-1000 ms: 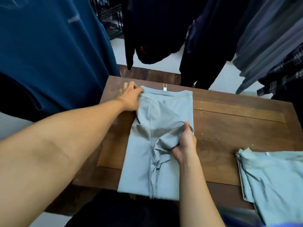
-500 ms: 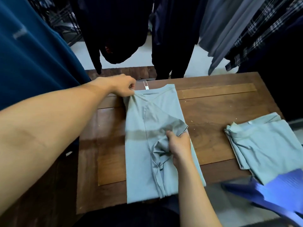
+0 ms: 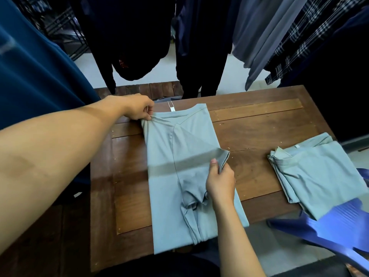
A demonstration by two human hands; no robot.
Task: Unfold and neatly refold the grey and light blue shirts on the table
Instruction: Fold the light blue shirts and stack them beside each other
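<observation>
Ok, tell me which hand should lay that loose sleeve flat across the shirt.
Right, probably: the right hand pinches the sleeve hem on the shirt, while the left hand holds the far shoulder corner.

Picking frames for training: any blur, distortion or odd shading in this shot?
Head view: the wide lens swells the left forearm; the blue chair is smeared; a darker band crosses the shirt by the right hand; hanging clothes nearly black.

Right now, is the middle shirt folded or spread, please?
Partly folded: the shirt lies as a long strip, sides turned in, not folded crosswise. The left hand pinches its shoulder, the right hand its sleeve.
</observation>
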